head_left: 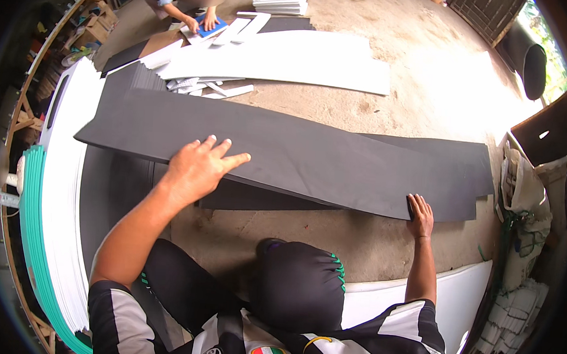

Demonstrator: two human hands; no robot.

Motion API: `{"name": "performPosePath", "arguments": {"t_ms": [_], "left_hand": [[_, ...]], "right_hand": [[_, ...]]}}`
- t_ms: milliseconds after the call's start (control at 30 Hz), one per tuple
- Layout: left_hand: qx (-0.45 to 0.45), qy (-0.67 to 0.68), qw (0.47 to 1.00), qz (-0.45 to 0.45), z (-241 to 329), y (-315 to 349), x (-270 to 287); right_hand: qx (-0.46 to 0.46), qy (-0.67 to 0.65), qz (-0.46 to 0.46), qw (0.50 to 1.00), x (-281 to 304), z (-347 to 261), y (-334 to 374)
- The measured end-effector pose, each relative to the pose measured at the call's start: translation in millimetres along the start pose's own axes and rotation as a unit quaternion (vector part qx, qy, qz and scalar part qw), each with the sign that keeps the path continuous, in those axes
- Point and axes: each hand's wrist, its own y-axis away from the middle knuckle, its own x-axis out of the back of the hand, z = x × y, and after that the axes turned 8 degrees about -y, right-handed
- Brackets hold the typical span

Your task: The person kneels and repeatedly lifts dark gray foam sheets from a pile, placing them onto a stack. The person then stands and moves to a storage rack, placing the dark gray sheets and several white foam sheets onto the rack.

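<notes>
Across the dusty beige concrete floor [389, 112], I have the long, flat, dark-grey sheet [298, 142] lying crosswise in front, right of the upright stack of thin white sheets [61, 197]. My left hand [197, 169] rests on its near edge, grip spread; my right hand [420, 216] touches that edge near the right end, thumb hidden, so I cannot tell whether that grip pinches.
</notes>
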Motion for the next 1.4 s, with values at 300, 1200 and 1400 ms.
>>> {"name": "performPosePath", "arguments": {"t_ms": [300,1200,1400], "left_hand": [[0.100,-0.067,0.992,0.030,-54.8,91.1,70.0],[0.628,-0.089,0.773,-0.002,83.5,554.5,30.2],[0.696,-0.140,0.704,-0.028,139.2,642.0,-9.8]], "right_hand": [[0.051,-0.061,0.166,0.983,0.2,-60.4,-61.5],[0.560,-0.174,0.212,0.782,40.1,-614.0,-337.5],[0.650,-0.172,0.239,0.700,37.5,-765.3,-327.4]]}}
